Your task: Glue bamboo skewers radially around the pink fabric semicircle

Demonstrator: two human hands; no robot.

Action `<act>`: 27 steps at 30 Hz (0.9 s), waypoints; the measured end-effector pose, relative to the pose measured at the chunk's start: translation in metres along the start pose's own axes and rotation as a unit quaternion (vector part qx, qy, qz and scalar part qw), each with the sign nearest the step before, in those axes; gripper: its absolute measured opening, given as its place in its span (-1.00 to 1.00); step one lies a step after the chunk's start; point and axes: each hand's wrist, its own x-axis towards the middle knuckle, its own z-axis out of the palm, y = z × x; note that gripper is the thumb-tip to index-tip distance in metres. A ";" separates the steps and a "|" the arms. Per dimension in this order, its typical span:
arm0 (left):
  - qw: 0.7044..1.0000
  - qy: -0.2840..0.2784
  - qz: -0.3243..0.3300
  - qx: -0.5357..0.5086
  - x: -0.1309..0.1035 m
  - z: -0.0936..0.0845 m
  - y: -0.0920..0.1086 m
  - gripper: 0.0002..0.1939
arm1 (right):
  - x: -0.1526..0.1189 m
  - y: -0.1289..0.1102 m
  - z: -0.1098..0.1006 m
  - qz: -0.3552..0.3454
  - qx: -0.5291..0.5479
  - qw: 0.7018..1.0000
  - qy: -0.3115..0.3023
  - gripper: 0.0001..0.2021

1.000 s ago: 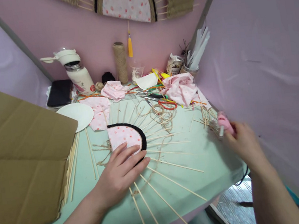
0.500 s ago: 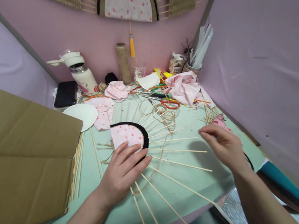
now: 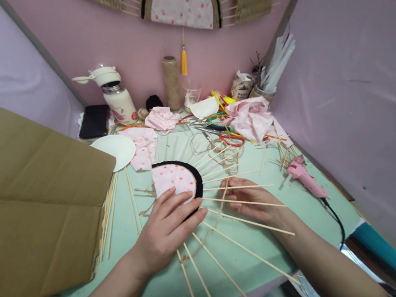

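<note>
My left hand (image 3: 174, 227) lies flat, fingers spread, over the lower part of a half-round piece covered in pink dotted fabric (image 3: 172, 176) with a black rim (image 3: 198, 180). Thin wooden sticks (image 3: 255, 226) fan out from that rim to the right and toward me. Beneath several of these sticks is my right hand (image 3: 250, 197), its fingers closed on a strand of jute twine (image 3: 222, 202). The strand runs across the sticks near my left hand and leads up toward a loose tangle of twine (image 3: 226, 157). The fingertips of my right hand are partly hidden by sticks.
A pink glue gun (image 3: 306, 178) lies at the right with its cord hanging down. Red-handled scissors (image 3: 231, 139) and crumpled fabric (image 3: 250, 119) are at the back. A cardboard sheet (image 3: 40, 198) covers the left side. An uncapped bottle (image 3: 119, 105) stands behind a phone (image 3: 94, 122).
My right hand has moved left from beyond the stick ends to under the sticks, at the twine, uncovering the glue gun. My left hand stays on the half-round piece. The view has shifted slightly.
</note>
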 end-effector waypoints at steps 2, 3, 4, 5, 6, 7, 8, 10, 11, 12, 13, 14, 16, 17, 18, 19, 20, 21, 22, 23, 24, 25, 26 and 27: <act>1.000 -0.002 -0.001 -0.004 0.000 0.000 0.000 -0.61 | 0.001 0.002 -0.004 0.020 0.028 0.999 -0.016 -0.78; 1.000 -0.003 -0.001 -0.007 0.000 0.000 0.000 -0.61 | 0.002 0.002 -0.006 0.028 0.038 0.999 -0.023 -0.80; 1.000 -0.004 -0.002 -0.008 0.000 0.000 0.000 -0.61 | 0.003 0.003 -0.006 0.034 0.045 0.998 -0.029 -0.81; 1.000 -0.004 -0.002 -0.009 0.000 0.000 0.001 -0.61 | 0.004 0.003 -0.007 0.038 0.050 0.997 -0.034 -0.81; 1.000 -0.005 -0.001 -0.009 0.001 0.000 0.001 -0.61 | 0.004 0.003 -0.007 0.039 0.053 0.997 -0.038 -0.80; 1.000 -0.004 0.000 -0.009 0.001 0.000 0.001 -0.62 | 0.005 0.004 -0.006 0.039 0.055 0.997 -0.040 -0.80; 1.000 -0.004 0.001 -0.008 0.001 0.000 0.001 -0.62 | 0.005 0.004 -0.006 0.040 0.055 0.997 -0.041 -0.79; 1.000 -0.005 0.002 -0.006 0.001 0.000 0.001 -0.62 | 0.005 0.004 -0.005 0.048 0.059 0.996 -0.042 -0.79; 1.000 -0.006 0.002 -0.006 0.001 0.000 0.001 -0.62 | 0.005 0.003 -0.004 0.057 0.064 0.995 -0.043 -0.79; 1.000 -0.006 0.002 -0.006 0.002 0.000 0.001 -0.62 | 0.005 0.003 -0.004 0.067 0.072 0.994 -0.045 -0.79; 1.000 -0.006 0.001 -0.006 0.002 0.000 0.001 -0.62 | 0.005 0.003 -0.004 0.076 0.080 0.993 -0.047 -0.79; 1.000 -0.007 0.001 -0.007 0.002 0.000 0.001 -0.62 | 0.005 0.003 -0.004 0.082 0.087 0.992 -0.049 -0.79; 1.000 -0.005 0.000 -0.008 0.002 0.000 0.001 -0.62 | 0.006 0.003 -0.004 0.087 0.094 0.990 -0.051 -0.78; 1.000 -0.005 0.001 -0.009 0.002 0.000 0.001 -0.62 | 0.006 0.002 -0.004 0.086 0.091 0.991 -0.051 -0.78; 1.000 -0.005 0.002 -0.009 0.002 0.000 0.001 -0.62 | 0.006 0.002 -0.003 0.084 0.086 0.991 -0.051 -0.78; 1.000 -0.005 0.004 -0.010 0.002 0.000 0.001 -0.62 | 0.006 0.002 -0.003 0.080 0.079 0.992 -0.050 -0.78; 1.000 -0.006 0.005 -0.011 0.002 0.000 0.001 -0.63 | 0.006 0.002 -0.002 0.076 0.069 0.994 -0.047 -0.78; 1.000 -0.008 0.007 -0.011 0.002 0.000 0.001 -0.63 | 0.006 0.002 -0.001 0.071 0.058 0.995 -0.042 -0.76; 1.000 -0.010 0.009 -0.012 0.002 0.000 0.001 -0.63 | 0.006 0.002 0.000 0.065 0.045 0.996 -0.034 -0.75; 1.000 -0.011 0.011 -0.012 0.002 0.000 0.002 -0.62 | 0.006 0.003 0.000 0.059 0.030 0.997 -0.025 -0.74; 1.000 -0.012 0.014 -0.013 0.002 0.000 0.002 -0.62 | 0.006 0.003 0.001 0.054 0.016 0.998 -0.018 -0.74; 1.000 -0.013 0.015 -0.013 0.002 0.000 0.002 -0.62 | 0.006 0.004 0.001 0.049 0.003 0.999 -0.011 -0.74; 1.000 -0.013 0.017 -0.013 0.002 0.000 0.002 -0.61 | 0.006 0.005 0.002 0.045 -0.006 0.999 -0.007 -0.74; 1.000 -0.014 0.017 -0.013 0.002 0.000 0.002 -0.61 | 0.006 0.006 0.002 0.040 -0.010 0.999 -0.004 -0.74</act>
